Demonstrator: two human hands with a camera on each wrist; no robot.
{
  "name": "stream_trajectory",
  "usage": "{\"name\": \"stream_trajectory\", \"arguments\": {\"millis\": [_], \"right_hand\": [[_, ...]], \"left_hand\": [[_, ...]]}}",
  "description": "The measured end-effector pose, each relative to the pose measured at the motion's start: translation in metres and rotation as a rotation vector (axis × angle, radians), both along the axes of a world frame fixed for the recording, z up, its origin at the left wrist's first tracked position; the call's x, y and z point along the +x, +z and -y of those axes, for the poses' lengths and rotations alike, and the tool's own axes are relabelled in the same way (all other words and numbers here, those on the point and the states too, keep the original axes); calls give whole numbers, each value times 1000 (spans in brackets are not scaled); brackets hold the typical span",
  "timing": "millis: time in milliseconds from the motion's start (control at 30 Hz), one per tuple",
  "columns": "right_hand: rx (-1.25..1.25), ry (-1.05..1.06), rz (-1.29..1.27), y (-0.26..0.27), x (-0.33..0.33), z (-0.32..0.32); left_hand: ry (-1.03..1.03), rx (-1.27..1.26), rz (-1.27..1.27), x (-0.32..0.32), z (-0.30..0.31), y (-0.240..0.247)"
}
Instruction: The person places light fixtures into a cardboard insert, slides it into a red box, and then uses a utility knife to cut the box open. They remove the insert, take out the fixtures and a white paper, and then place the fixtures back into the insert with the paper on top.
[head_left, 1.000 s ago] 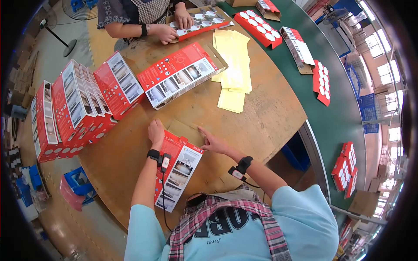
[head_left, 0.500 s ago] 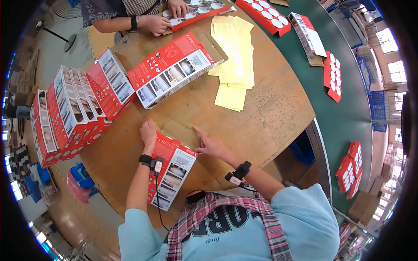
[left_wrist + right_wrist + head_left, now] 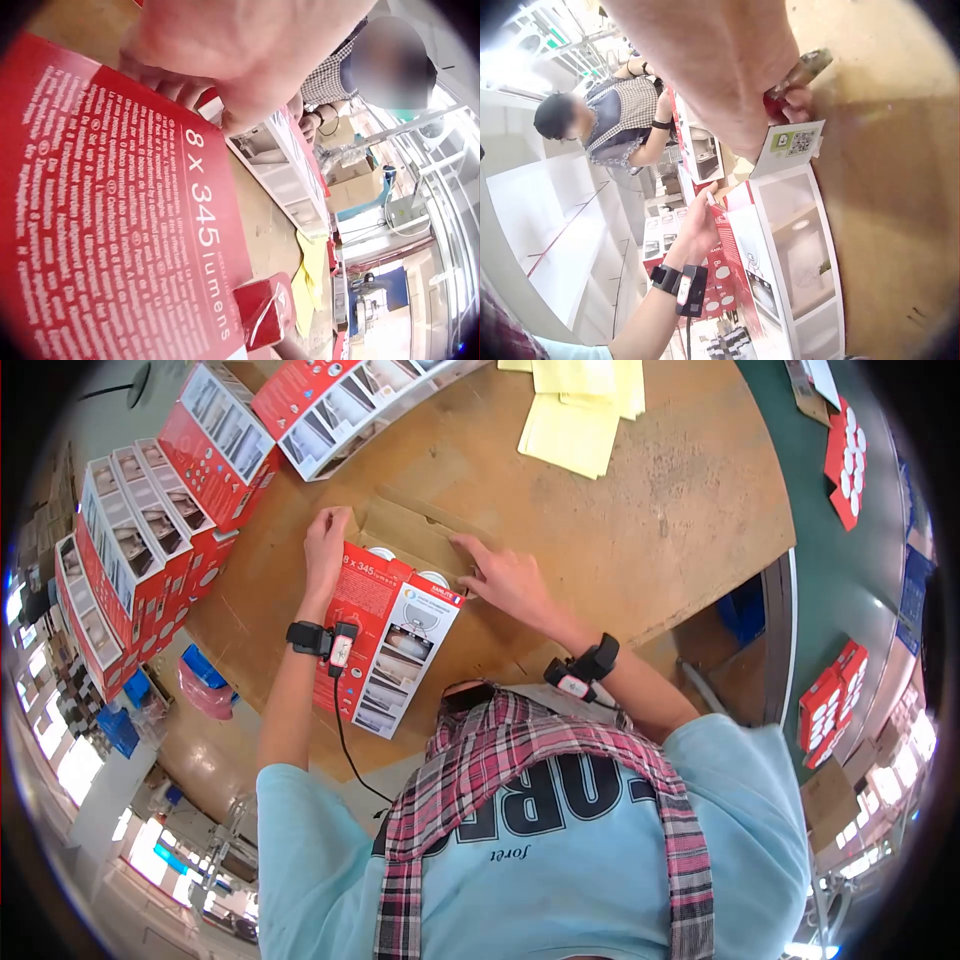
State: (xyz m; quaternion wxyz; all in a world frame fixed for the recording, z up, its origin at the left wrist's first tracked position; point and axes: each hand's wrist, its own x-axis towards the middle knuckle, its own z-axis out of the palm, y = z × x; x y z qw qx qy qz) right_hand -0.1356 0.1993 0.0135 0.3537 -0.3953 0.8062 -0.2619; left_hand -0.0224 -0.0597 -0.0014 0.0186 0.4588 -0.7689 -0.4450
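A red and white printed carton (image 3: pixel 385 635) stands tilted at the front of the table, its open end away from the body. White round pieces (image 3: pixel 432 580) show inside that end, below a raised brown cardboard flap (image 3: pixel 415 530). My left hand (image 3: pixel 326 550) grips the left edge of the opening; its curled fingers (image 3: pixel 191 94) are at the carton's edge in the left wrist view. My right hand (image 3: pixel 510 585) holds the right side of the opening, index finger stretched along the brown flap. In the right wrist view a white side flap (image 3: pixel 789 150) with a printed code lies against this hand.
Several similar cartons (image 3: pixel 130 535) stand in a row at the left, with another carton (image 3: pixel 350 410) lying behind. Yellow sheets (image 3: pixel 575 425) lie farther back on the wooden table (image 3: pixel 640 530). Red packs (image 3: pixel 832 700) sit on the green conveyor at right. Another person (image 3: pixel 630 112) works opposite.
The head view has tilted down, so the other person has left it. White round pieces now show in the carton's opening. Both hands stay at its two sides.
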Motion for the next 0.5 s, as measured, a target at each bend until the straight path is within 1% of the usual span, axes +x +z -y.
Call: {"name": "stream_trajectory", "arguments": {"millis": [100,200,267,300,400,500], "right_hand": [[11,-36,-22,-2,-2,7],[109,7,2,2,-11,15],[104,43,-22,2,-10,18],[103,63,-31,3,-8,17],[109,12,-21,0,-7,11],[180,-87,-86,10,-19,5]], "left_hand": [[-13,-57,-58,-4,-10,3],[-22,-99,-52,0,-28,7],[-41,-91,-72,-4,-45,16],[-44,-85,-22,-6,-53,22],[-70,-169,-68,-2,-57,15],[-81,-197,-38,-3,-60,14]]}}
